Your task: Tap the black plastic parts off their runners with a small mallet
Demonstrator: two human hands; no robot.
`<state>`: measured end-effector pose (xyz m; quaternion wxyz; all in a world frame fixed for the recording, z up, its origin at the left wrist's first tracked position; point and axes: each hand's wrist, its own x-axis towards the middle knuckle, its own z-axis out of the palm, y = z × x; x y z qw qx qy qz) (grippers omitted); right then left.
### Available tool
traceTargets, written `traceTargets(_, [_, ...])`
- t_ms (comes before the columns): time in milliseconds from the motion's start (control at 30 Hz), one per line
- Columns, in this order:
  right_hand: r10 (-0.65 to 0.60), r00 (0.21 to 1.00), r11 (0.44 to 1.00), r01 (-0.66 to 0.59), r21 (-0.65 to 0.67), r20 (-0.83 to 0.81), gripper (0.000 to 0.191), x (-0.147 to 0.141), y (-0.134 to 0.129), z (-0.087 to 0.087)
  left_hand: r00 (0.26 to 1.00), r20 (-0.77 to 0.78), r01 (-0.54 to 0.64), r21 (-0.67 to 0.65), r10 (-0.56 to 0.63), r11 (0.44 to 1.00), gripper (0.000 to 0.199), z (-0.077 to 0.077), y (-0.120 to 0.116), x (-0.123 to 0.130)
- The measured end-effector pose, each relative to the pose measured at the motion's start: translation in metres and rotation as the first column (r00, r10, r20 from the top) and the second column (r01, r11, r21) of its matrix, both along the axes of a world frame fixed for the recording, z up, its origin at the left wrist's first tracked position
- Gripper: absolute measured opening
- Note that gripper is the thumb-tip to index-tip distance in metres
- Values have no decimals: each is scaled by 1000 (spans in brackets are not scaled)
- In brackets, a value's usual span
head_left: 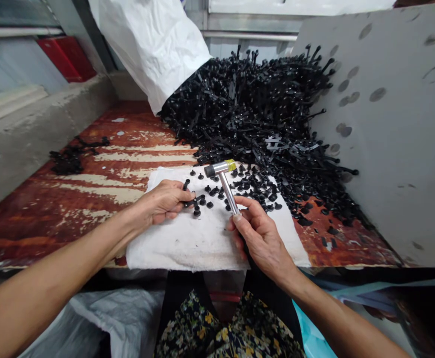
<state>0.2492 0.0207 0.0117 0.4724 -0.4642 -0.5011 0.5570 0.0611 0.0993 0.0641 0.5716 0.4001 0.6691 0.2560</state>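
Observation:
Closed round a small mallet (227, 190) is my right hand (256, 231); the mallet has a metal shaft, one black face and one yellow face, and its head is raised over the cloth. My left hand (167, 201) pinches a black plastic part (192, 200) with knobbed ends, just above the left side of the white cloth (187, 243). Several small black round pieces (252, 186) lie scattered on the cloth, beyond and beside the mallet head. The lower end of the held part is beside a few of them.
A big heap of black parts (247, 109) spills from a white sack (157, 44) at the back. A smaller black pile (68, 160) lies left on the worn red table (34, 214). A grey panel (396, 124) stands at right; a red box (67, 58) is back left.

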Motion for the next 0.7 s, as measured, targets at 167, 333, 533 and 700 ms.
traceTargets(167, [-4, 1000, 1000, 4, -3, -9, 35, 0, 1, 1, 1000, 23, -2, 1, 2, 1000, 24, -2, 1, -1])
traceTargets(333, [-7, 1000, 1000, 7, 2, 1, 35, 0, 0, 1, 1000, 15, -13, 27, 12, 1000, 22, -3, -1, -1])
traceTargets(533, [2, 1000, 1000, -2, 3, 20, 35, 0, 0, 0, 999, -52, 1, 76, 3, 997, 23, -4, -3, 2])
traceTargets(700, [44, 985, 997, -54, 54, 169, 34, 6, -2, 12, 996, -87, 1, 104, 8, 995, 26, -5, 1, 0])
